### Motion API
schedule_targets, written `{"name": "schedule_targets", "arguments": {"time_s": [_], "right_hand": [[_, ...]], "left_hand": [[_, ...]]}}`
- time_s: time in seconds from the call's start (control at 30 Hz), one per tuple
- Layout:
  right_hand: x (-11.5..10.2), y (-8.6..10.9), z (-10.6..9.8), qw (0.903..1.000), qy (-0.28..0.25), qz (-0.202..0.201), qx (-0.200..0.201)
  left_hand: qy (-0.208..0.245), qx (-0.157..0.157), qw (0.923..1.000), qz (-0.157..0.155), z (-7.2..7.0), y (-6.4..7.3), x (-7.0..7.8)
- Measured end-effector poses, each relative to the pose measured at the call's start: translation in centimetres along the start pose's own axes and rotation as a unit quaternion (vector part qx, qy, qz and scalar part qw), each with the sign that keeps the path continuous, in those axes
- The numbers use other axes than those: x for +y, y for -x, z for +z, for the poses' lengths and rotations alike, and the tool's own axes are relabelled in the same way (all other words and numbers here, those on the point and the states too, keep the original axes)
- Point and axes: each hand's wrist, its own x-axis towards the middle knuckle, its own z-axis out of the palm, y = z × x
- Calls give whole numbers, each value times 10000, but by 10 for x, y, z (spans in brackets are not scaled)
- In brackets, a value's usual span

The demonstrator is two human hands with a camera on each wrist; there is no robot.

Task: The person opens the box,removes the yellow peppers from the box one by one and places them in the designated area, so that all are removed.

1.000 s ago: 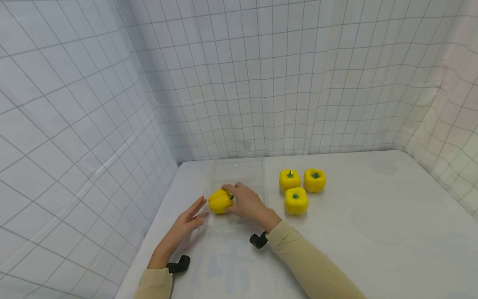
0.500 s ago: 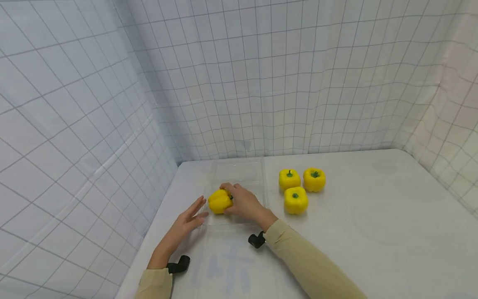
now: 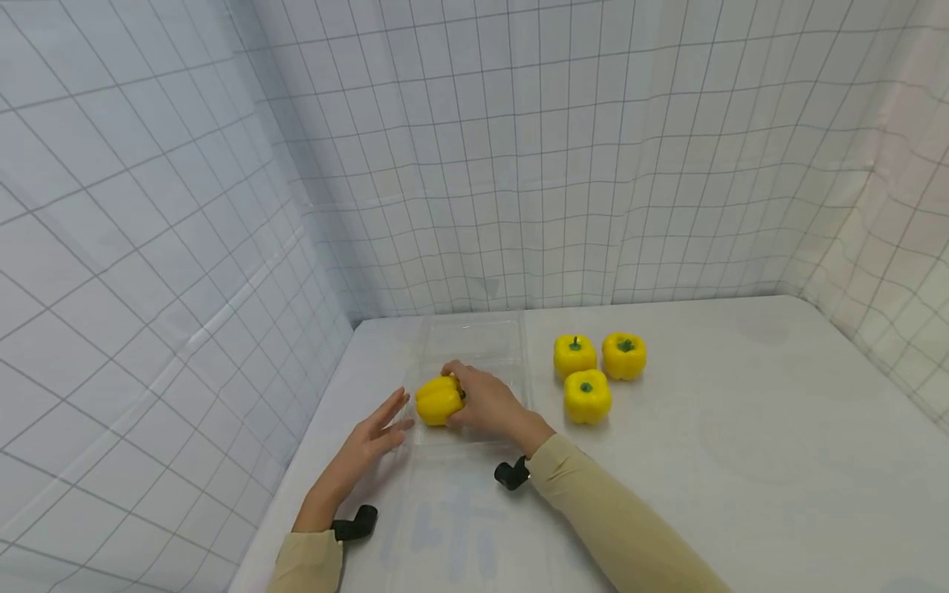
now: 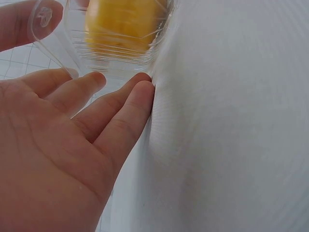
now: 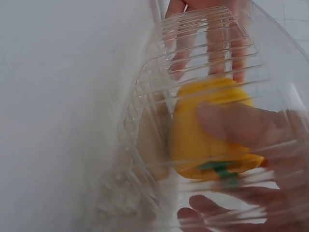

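In the head view a yellow bell pepper lies on its side in the near part of a clear plastic container, green stem pointing right. My right hand grips it from the stem end, thumb on the near side and fingers over the far side. The right wrist view shows this pepper through the container's ribbed wall. My left hand is at the container's left side with fingers extended. In the left wrist view its fingertips are right at the container's lower edge, and the thumb is by its rim.
Three more yellow bell peppers stand upright in a cluster right of the container: one at the back left, one at the back right and one in front. A white table carries everything, with grid-patterned curtains around it.
The pepper and my right hand have shifted very slightly to the right since half a second ago, with the grip kept. My left hand stays where it was.
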Motion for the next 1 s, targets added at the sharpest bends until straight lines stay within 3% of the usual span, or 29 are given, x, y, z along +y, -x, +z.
{"name": "schedule_targets", "arguments": {"time_s": [0.27, 1.0], "right_hand": [[1, 3, -5, 9999, -1, 72, -102], [-2, 14, -23, 9998, -113, 125, 119]], "left_hand": [[103, -50, 9999, 15, 1, -1, -2], [-27, 36, 10000, 71, -1, 0, -3]]}}
